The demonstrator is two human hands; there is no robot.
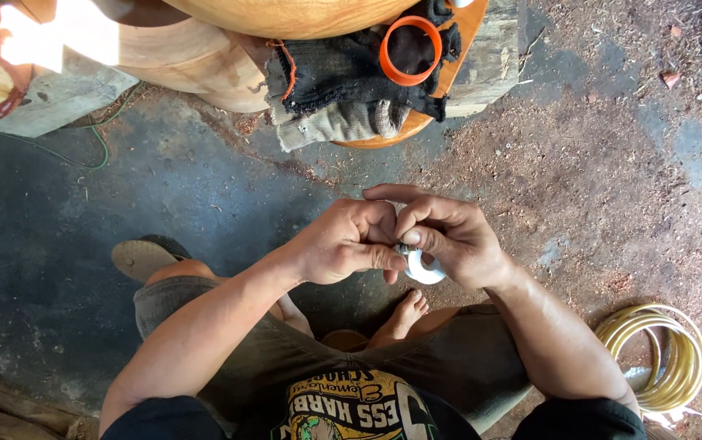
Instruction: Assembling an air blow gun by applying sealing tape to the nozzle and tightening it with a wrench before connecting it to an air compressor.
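Dim shade, blown-out sun glare top-left, sharp w/ fisheye edges.

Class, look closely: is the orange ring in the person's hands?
No, the orange ring lies on dark cloth, apart from both hands.

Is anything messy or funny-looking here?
Yes. Reddish sawdust is scattered across the dark concrete floor, and a black knit cloth hangs crumpled over the orange wooden stool's edge. Both hands pinch a small white roll.
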